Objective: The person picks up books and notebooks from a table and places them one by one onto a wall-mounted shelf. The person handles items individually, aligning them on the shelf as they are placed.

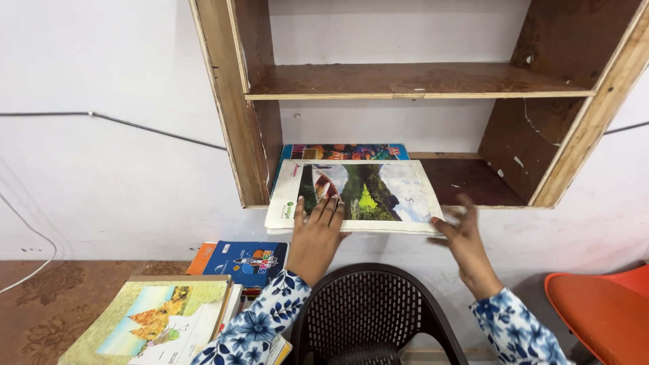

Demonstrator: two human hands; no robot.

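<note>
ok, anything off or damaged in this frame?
Yes. The white landscape-cover book overhangs the lower shelf's front edge, left hand flat on it, right hand at its corner. The shelf unit's right side panel shows scrapes and chipped white patches.

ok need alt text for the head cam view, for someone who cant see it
Two hands slide a white picture-cover book onto the lower shelf of a wooden wall shelf: left hand flat on its cover, right hand at its right corner. Below stand a black plastic chair and stacked books.
</note>
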